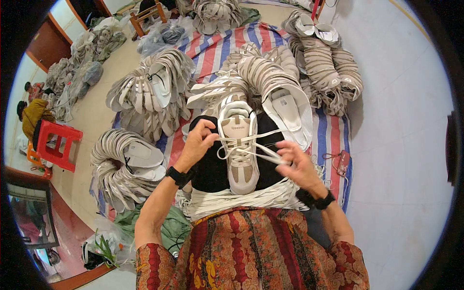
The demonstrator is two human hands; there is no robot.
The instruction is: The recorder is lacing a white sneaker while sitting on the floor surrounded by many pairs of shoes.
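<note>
A beige and white sneaker [242,175] rests on black cloth [212,166] in front of me, its toe toward my body. White shoelace [266,153] runs through its lower eyelets, and loose lengths stretch out to the right. My left hand [197,144] pinches a lace end at the shoe's left side. To the right of the shoe, my right hand [298,166], slightly blurred, has its fingers closed around the lace strands. A thick bundle of white laces [246,199] lies across my lap.
Curved stacks of shoe uppers [128,162] lie on a striped sheet [333,135], with more stacks [328,67] at the far right. A red plastic stool [59,145] stands at left, near another person [36,113]. A small red device with a cord [342,163] lies at right.
</note>
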